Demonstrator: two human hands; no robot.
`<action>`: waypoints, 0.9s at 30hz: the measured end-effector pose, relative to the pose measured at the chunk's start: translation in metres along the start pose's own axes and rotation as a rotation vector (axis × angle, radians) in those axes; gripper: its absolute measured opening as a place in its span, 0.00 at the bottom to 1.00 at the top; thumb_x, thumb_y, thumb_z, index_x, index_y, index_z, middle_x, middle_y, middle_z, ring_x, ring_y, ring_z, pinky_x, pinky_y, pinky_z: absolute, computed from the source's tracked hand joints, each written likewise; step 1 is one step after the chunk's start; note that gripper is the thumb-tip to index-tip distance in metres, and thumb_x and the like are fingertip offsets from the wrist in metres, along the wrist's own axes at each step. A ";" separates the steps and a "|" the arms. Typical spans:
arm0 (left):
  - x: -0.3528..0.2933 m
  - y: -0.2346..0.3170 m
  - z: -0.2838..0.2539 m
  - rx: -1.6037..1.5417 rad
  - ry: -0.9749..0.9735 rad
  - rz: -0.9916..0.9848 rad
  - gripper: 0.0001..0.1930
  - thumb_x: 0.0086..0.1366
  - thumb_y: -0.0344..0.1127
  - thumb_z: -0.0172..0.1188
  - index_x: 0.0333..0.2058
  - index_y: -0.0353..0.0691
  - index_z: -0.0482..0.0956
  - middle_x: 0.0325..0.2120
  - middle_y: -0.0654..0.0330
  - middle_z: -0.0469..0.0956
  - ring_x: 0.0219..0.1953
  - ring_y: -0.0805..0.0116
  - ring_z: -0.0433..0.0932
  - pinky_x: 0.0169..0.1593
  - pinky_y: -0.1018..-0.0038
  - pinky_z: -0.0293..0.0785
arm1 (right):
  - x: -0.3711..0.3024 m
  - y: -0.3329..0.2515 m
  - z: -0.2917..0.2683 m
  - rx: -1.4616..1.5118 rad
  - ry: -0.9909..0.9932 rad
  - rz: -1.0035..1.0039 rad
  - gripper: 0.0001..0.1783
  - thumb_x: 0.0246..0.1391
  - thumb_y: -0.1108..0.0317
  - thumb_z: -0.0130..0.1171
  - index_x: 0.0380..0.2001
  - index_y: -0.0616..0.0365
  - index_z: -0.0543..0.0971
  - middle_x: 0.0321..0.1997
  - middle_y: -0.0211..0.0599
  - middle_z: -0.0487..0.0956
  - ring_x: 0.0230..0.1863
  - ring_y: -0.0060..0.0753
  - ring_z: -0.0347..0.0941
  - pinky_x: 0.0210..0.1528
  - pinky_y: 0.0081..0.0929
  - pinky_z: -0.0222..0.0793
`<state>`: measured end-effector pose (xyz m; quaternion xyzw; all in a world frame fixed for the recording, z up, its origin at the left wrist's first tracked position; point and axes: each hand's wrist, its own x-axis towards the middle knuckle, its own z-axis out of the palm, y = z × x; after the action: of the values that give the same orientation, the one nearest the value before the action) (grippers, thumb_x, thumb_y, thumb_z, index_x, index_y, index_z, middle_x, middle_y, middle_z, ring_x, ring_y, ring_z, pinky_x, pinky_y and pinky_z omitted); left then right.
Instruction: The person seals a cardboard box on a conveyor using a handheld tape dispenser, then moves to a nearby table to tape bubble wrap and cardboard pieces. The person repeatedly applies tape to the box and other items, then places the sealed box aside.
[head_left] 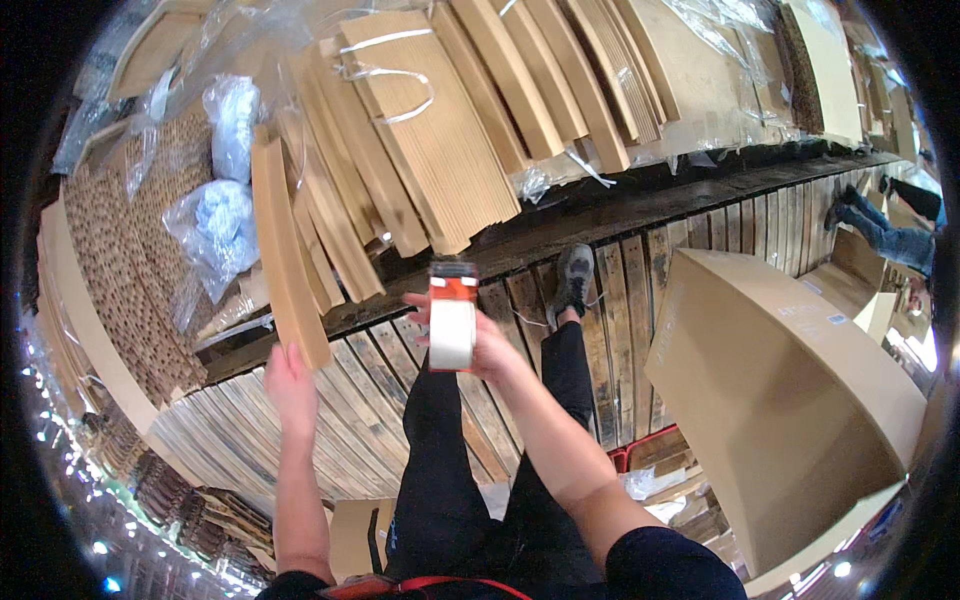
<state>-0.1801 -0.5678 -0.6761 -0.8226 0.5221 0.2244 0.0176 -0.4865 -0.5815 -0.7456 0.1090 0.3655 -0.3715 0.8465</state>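
My right hand (483, 345) is wrapped round a tape dispenser (452, 325) with a wide white roll, an orange-red part and a dark far end. It is held in front of my legs, above the wooden slats. At the left, my left hand (290, 378) is closed on the near end of a long, narrow folded cardboard piece (287, 250). The far end of that piece leans against other folded cardboard pieces (430, 130), which lie side by side in a row. White plastic straps (405, 95) lie loosely over some of them.
Crumpled clear plastic bags (222, 215) lie beside stacked corrugated cardboard (130, 230) at the left. A large open cardboard box (780, 390) stands at the right. Wooden slats (630, 320) run underfoot, with a dark gap along their far side. Another person's legs (880, 230) show at far right.
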 end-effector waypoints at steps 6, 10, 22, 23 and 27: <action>-0.198 0.127 0.055 -0.503 -0.352 -0.206 0.11 0.76 0.33 0.47 0.39 0.35 0.76 0.36 0.55 0.75 0.40 0.63 0.74 0.47 0.62 0.73 | -0.015 -0.063 -0.003 0.088 -0.054 0.050 0.44 0.38 0.68 0.78 0.62 0.63 0.73 0.49 0.33 0.81 0.47 0.38 0.80 0.52 0.34 0.79; -0.188 0.245 0.111 -0.560 -0.729 0.167 0.13 0.72 0.36 0.58 0.49 0.34 0.80 0.43 0.42 0.81 0.46 0.40 0.81 0.47 0.55 0.78 | -0.089 -0.164 -0.099 0.025 -0.104 -0.197 0.36 0.38 0.59 0.77 0.51 0.62 0.77 0.52 0.49 0.79 0.50 0.47 0.79 0.53 0.40 0.78; 0.173 0.451 0.259 -0.348 -0.100 -0.013 0.29 0.67 0.48 0.63 0.53 0.24 0.71 0.56 0.34 0.73 0.59 0.39 0.74 0.63 0.54 0.70 | -0.137 -0.357 -0.206 -0.258 -0.287 -0.581 0.18 0.45 0.54 0.69 0.21 0.58 0.80 0.52 0.65 0.79 0.56 0.72 0.76 0.56 0.60 0.74; 0.195 0.439 0.261 -0.262 0.029 -0.001 0.33 0.64 0.47 0.67 0.53 0.20 0.70 0.57 0.32 0.72 0.61 0.38 0.72 0.64 0.55 0.69 | -0.126 -0.349 -0.189 -0.220 -0.309 -0.556 0.18 0.45 0.53 0.70 0.20 0.58 0.80 0.52 0.65 0.79 0.56 0.73 0.76 0.55 0.60 0.74; 0.178 0.475 0.303 -0.275 -0.165 -0.161 0.43 0.57 0.48 0.73 0.57 0.15 0.65 0.59 0.31 0.71 0.62 0.39 0.72 0.66 0.57 0.69 | -0.146 -0.323 -0.179 -0.198 -0.071 -0.563 0.19 0.42 0.52 0.70 0.19 0.58 0.80 0.47 0.60 0.79 0.49 0.64 0.76 0.51 0.54 0.73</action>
<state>-0.6348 -0.8552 -0.9203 -0.8352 0.4160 0.3581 -0.0345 -0.8783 -0.6460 -0.7418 -0.0926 0.3861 -0.5575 0.7290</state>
